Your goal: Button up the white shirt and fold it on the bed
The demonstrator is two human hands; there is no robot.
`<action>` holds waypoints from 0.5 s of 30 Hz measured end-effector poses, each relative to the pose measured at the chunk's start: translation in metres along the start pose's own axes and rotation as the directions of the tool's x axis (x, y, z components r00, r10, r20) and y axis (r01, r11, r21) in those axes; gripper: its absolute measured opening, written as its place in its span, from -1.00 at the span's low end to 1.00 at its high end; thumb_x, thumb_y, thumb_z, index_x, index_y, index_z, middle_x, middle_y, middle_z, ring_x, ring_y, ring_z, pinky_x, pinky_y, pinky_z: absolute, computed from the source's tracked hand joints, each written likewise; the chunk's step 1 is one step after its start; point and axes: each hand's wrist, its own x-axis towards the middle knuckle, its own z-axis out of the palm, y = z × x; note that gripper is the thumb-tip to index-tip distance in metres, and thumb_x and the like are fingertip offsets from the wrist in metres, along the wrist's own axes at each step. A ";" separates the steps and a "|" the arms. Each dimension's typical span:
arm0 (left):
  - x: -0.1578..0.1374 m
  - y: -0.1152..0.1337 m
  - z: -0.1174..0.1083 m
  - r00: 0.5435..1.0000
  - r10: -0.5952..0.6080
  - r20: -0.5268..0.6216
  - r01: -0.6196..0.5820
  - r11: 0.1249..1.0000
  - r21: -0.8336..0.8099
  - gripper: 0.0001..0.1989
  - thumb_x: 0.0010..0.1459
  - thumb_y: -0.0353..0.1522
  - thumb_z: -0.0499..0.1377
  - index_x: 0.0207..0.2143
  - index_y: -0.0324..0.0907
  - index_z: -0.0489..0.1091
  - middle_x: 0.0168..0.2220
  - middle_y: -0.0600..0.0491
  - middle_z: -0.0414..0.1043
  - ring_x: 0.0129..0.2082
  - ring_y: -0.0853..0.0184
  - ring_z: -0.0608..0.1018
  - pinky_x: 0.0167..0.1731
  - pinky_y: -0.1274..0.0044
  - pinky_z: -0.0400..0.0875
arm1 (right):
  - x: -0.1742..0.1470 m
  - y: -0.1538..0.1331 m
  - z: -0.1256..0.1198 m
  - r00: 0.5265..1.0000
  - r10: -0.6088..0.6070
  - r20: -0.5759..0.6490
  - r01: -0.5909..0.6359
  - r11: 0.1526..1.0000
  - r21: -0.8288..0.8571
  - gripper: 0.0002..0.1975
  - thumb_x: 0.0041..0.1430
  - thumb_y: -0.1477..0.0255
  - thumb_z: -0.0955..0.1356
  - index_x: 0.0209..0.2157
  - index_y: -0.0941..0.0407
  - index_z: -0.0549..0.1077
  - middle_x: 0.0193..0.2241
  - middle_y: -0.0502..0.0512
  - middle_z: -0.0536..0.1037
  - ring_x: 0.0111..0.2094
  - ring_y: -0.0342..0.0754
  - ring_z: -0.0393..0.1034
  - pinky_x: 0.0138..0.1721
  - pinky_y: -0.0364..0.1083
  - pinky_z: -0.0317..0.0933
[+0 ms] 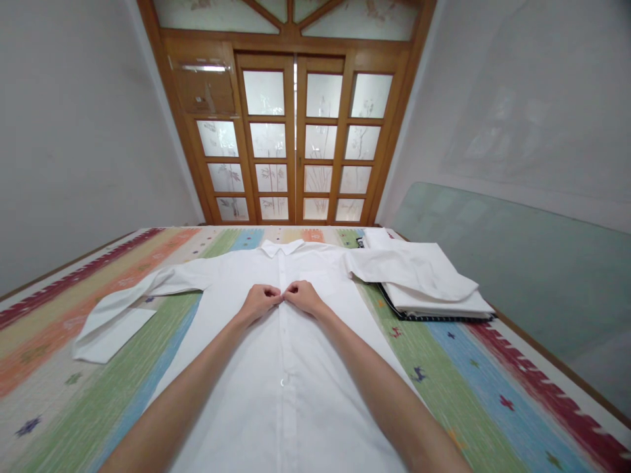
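Observation:
A white long-sleeved shirt [236, 394] lies front up and spread out, its collar [282, 248] pointing away from me. My left hand [261, 299] and my right hand [302, 297] meet at its front placket, below the collar. Fingers and thumb of each hand are pinched on the placket's edge; any button between them is too small to make out. Lower down, a single button [282, 382] shows on the placket. The left-side sleeve [113, 328] is bent on the bedspread, while the other sleeve [404, 266] rests over a stack of folded clothes.
The folded stack [444, 305], white with a dark piece beneath, sits at the right. A striped, colourful bedspread [414, 368] covers the surface. A pale green headboard-like panel [513, 263] stands along the right wall. Wooden doors with glass panes [296, 144] close off the far end.

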 end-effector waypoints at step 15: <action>0.005 -0.008 0.005 0.958 0.244 -0.147 -0.193 0.935 0.297 -0.88 -0.07 -0.39 0.18 -0.63 -0.16 0.42 -0.31 0.00 0.43 -0.24 0.29 0.46 -0.11 0.45 0.36 | -0.003 0.012 0.007 0.968 -0.248 -0.021 0.244 0.961 -0.128 -0.91 0.08 0.55 0.35 -0.48 0.15 0.37 -0.49 -0.03 0.39 -0.40 -0.15 0.23 -0.28 -0.15 0.11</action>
